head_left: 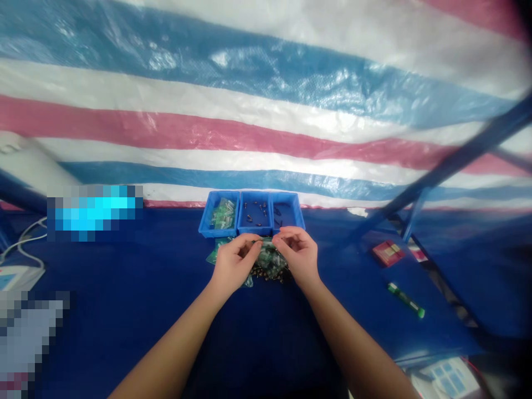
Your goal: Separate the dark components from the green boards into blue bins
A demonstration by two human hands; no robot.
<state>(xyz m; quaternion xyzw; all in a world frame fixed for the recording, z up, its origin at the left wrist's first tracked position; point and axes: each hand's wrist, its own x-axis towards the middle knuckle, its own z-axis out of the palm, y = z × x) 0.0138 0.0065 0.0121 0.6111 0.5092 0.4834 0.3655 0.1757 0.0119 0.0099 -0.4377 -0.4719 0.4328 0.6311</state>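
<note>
Both my hands meet over a pile of small clear bags of dark parts (270, 265) on the blue table (137, 310). My left hand (233, 263) pinches the top of a bag, its fingers curled. My right hand (297, 252) pinches the same bag from the right side. Just beyond them stand three blue bins: the left bin (219, 214) holds greenish bags, the middle bin (255, 213) holds a few loose dark parts, the right bin (287, 211) looks nearly bare.
A red box (388, 252) and a green pen-like tool (406, 300) lie to the right. A blue metal frame bar (449, 166) slants across the right. White cables and a device (16, 271) sit at the far left. A striped tarp (266, 111) hangs behind.
</note>
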